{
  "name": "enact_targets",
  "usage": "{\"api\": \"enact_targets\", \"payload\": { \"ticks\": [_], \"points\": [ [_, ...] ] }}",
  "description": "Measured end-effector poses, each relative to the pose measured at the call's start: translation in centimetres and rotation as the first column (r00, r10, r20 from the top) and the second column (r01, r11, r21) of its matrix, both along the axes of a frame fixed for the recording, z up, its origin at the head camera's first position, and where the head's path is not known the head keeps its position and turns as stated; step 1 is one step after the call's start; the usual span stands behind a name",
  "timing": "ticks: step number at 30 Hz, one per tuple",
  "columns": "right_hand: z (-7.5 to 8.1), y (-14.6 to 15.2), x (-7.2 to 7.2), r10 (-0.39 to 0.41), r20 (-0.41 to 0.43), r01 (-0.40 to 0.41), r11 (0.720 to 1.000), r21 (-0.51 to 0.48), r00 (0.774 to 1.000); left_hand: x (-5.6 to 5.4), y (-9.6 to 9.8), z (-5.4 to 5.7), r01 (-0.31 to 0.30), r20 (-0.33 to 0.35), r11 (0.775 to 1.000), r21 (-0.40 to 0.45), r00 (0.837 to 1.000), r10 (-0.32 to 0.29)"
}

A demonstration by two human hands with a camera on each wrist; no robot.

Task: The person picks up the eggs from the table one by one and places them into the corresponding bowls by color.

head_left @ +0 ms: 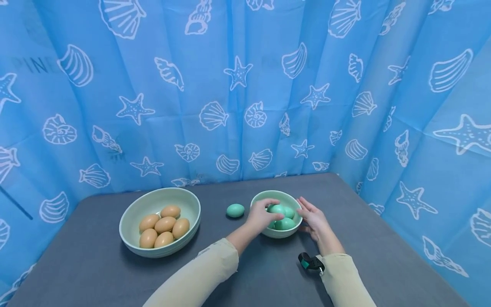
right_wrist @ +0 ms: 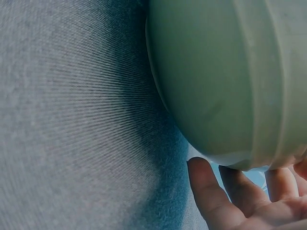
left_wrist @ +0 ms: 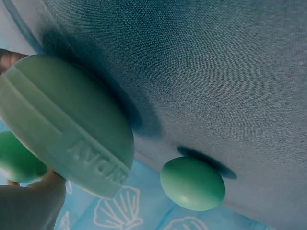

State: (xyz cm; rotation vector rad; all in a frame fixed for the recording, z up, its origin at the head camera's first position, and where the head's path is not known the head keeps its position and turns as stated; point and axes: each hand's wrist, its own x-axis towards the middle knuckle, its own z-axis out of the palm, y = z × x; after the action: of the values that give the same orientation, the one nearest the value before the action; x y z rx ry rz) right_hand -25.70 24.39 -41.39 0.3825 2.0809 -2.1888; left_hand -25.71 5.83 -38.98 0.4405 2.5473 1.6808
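Observation:
A pale green bowl [head_left: 281,233] holds several green eggs [head_left: 285,224]. My left hand [head_left: 261,215] reaches over its left rim. The thumb and fingers pinch a green egg [left_wrist: 18,155] at the top of the bowl. On the bowl's right side, my right hand [head_left: 316,222] rests against the outer wall. Its fingers [right_wrist: 206,179] reach loosely along the wall, with fingertips right at it in the right wrist view. One more green egg [head_left: 235,210] lies on the table to the left of this bowl.
A larger pale green bowl [head_left: 130,244] with several brown eggs [head_left: 165,224] stands to the left on the grey cloth-covered table [head_left: 268,273]. A black strap device [head_left: 310,261] sits by the right wrist. Blue shell-print curtains [head_left: 215,140] hang behind and beside the table.

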Motion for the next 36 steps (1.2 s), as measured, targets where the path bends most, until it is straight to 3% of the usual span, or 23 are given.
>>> {"api": "enact_targets", "payload": {
  "ticks": [4, 9, 15, 22, 28, 36],
  "points": [
    [0.0, 0.0, 0.2, 0.002, -0.003, -0.002, 1.0, -0.009, 1.0, -0.4, 0.5, -0.5, 0.016, -0.032, 0.997, -0.069, 0.999, -0.018],
    [0.1, -0.1, 0.2, 0.004, -0.005, -0.004, 1.0, 0.0, 1.0, -0.8, 1.0, -0.9, -0.014, -0.041, 0.987, -0.161, 0.999, 0.008],
    [0.0, 0.0, 0.2, 0.002, -0.009, -0.002, 1.0, 0.004, 1.0, -0.7, 1.4, -1.0, -0.037, -0.016, 0.974, -0.225, 0.999, 0.034],
    [-0.2, 0.0, 0.1, -0.002, -0.005, 0.002, 1.0, 0.003, 1.0, -0.5, 1.6, -1.1, -0.055, -0.052, 0.953, -0.299, 0.998, 0.041],
    [-0.2, 0.1, 0.2, -0.003, -0.003, 0.003, 1.0, 0.016, 1.0, -0.3, 1.5, -1.1, -0.04, -0.057, 0.948, -0.317, 0.998, 0.022],
    [-0.2, 0.1, 0.0, 0.002, -0.003, -0.002, 1.0, 0.003, 1.0, -0.3, 1.1, -1.4, -0.031, -0.123, 0.95, -0.31, 0.992, -0.008]
  ]
}}
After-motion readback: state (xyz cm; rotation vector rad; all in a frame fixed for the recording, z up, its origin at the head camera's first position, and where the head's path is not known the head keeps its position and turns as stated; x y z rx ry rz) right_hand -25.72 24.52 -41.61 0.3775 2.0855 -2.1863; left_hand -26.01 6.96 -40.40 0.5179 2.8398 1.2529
